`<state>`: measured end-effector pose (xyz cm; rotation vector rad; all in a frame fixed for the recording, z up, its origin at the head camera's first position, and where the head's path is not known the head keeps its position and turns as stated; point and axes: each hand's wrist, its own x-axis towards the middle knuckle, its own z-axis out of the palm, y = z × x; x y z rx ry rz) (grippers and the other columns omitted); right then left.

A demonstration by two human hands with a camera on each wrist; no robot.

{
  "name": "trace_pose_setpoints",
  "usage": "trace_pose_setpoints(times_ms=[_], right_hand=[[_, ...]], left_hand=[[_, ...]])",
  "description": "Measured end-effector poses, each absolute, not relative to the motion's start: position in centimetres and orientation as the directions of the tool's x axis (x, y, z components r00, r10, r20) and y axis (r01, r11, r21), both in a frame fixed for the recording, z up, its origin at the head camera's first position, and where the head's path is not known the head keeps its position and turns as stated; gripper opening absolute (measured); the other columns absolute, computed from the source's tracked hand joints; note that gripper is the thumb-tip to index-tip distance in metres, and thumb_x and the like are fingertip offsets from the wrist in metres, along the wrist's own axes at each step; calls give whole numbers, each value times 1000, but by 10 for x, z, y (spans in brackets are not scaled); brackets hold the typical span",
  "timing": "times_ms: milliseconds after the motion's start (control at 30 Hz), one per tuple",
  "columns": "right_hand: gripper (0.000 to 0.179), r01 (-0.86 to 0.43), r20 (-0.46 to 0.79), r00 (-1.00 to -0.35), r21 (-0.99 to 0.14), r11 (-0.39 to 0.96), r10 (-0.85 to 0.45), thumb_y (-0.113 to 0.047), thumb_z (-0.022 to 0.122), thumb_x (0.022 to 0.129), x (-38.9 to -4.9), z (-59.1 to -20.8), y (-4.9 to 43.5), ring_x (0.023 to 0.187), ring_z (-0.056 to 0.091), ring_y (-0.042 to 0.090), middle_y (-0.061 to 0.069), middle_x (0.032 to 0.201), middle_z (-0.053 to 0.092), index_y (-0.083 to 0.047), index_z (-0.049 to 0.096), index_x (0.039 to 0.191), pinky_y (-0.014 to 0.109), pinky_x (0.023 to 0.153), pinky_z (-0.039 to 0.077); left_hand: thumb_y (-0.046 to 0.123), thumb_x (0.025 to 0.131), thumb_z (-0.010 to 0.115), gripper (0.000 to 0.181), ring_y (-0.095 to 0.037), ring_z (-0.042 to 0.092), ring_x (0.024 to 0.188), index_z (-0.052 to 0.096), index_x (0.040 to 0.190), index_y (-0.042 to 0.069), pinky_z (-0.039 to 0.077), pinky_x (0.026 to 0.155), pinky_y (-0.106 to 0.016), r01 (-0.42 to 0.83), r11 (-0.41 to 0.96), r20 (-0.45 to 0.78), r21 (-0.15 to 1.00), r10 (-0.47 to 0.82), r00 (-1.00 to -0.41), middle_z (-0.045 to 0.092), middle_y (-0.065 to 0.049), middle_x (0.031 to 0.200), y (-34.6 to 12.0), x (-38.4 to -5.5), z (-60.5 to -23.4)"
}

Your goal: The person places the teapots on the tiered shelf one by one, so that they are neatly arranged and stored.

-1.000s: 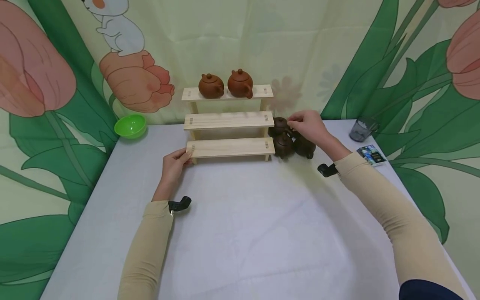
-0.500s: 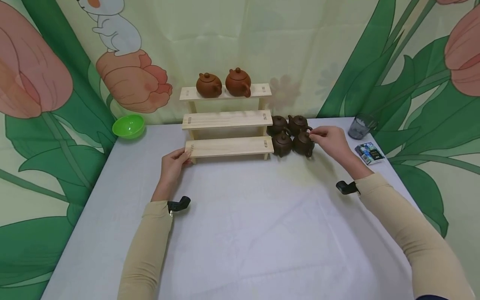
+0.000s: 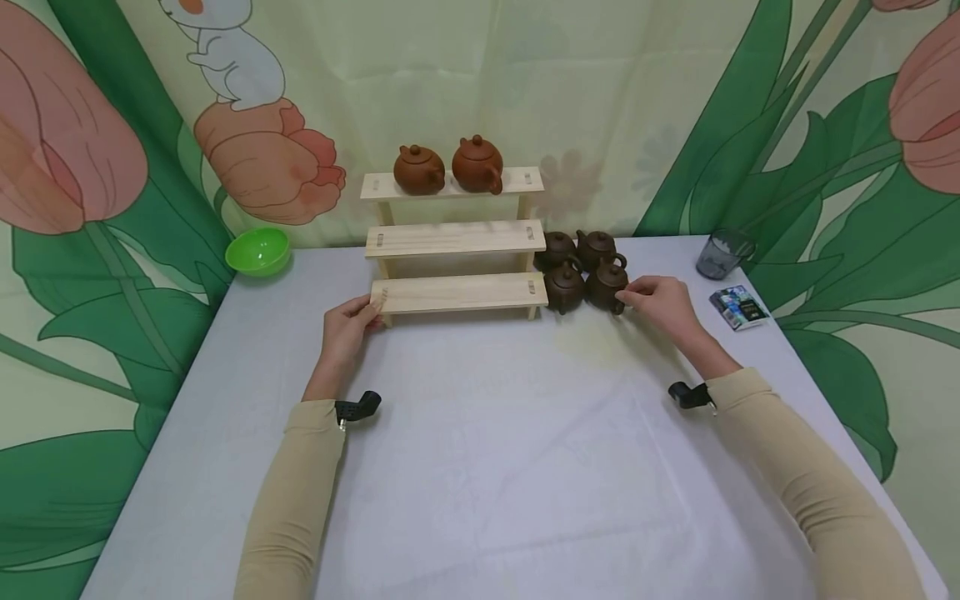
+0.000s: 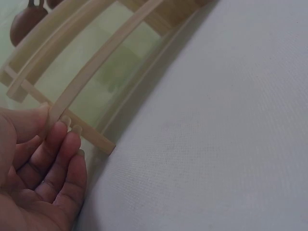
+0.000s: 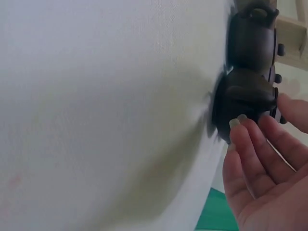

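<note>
My left hand (image 3: pixel 347 337) pinches the left end of the lowest board of a three-tier wooden stand (image 3: pixel 457 292). The left wrist view shows the thumb (image 4: pixel 29 122) over the board's end and the fingers curled beneath it. On the right, my right hand (image 3: pixel 663 310) holds the near-right dark brown teapot (image 3: pixel 604 285) at its side, thumb and fingertips against it. That pot (image 5: pixel 238 103) partly hides behind the fingers in the right wrist view. Three more dark teapots (image 3: pixel 564 287) cluster with it beside the stand. Two reddish-brown teapots (image 3: pixel 477 164) sit on the top board.
A green bowl (image 3: pixel 258 252) stands at the back left of the white-covered table (image 3: pixel 480 467). At the back right are a clear glass (image 3: pixel 723 253) and a small printed box (image 3: pixel 738 307). A patterned curtain (image 3: pixel 585 92) hangs behind.
My right hand has moved from above the back-right dark teapot to the near-right one, then lower along its side. The left hand has stayed at the stand's end.
</note>
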<state>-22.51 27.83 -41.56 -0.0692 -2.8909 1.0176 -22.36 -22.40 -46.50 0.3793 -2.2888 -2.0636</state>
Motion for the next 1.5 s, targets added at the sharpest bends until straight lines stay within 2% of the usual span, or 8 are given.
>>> trace_pose_setpoints(times_ms=[133,267,400,667,800,1000,1300,1500], right_hand=[[38,57,10,-996,-652,756,84,-37,71,91,-225,-419,277,71,61,3,12,89,76,-1,75,104,22,65,47],[43,100,-54,-995,-649,754,85,-40,69,92,-223,-420,276,90,65,19,14,92,76,0,74,107,28,75,48],[43,115,-99,-993,-653,748,66,-37,69,92,-222,-423,275,104,61,28,13,92,76,2,73,110,29,82,46],[34,107,-70,-994,-663,741,80,-31,69,93,-221,-425,274,77,58,11,11,73,74,1,75,102,21,68,43],[36,133,-67,-991,-660,740,118,-31,69,93,-218,-422,275,76,58,7,12,77,75,1,75,108,22,69,44],[37,129,-28,-989,-650,749,146,-35,68,94,-214,-417,276,87,63,17,15,84,76,-2,76,108,27,79,46],[33,58,94,-983,-654,754,157,-32,69,94,-205,-400,271,68,58,3,18,86,75,-3,77,106,26,57,46],[35,17,148,-976,-676,736,159,-34,68,94,-206,-384,265,65,58,-3,20,95,75,-4,76,110,24,59,49]], left_hand=[[19,96,66,39,-6,62,79,63,132,3,58,77,-19,-154,89,-133,984,-208,-969,64,3,96,-224,-224,-465],[18,96,66,38,-6,62,79,63,132,3,58,76,-19,-153,89,-132,984,-203,-970,64,3,96,-224,-224,-464],[18,96,66,38,-6,63,79,64,131,3,58,76,-19,-149,83,-129,985,-201,-971,64,3,96,-224,-224,-465],[19,96,67,39,-5,62,77,63,131,2,57,76,-19,-151,64,-136,986,-200,-970,65,4,94,-224,-224,-466],[18,96,67,38,-6,62,77,64,130,2,57,76,-19,-142,72,-125,987,-198,-972,65,4,93,-224,-223,-465],[19,96,67,38,-6,62,78,64,130,2,58,75,-19,-144,67,-128,987,-196,-972,65,3,96,-225,-223,-465],[19,96,67,38,-5,62,77,64,131,3,58,76,-19,-161,67,-145,985,-203,-968,65,4,95,-224,-224,-466],[19,96,67,41,-4,62,77,63,132,2,57,74,-16,-164,58,-149,985,-204,-968,65,4,95,-224,-224,-464]])
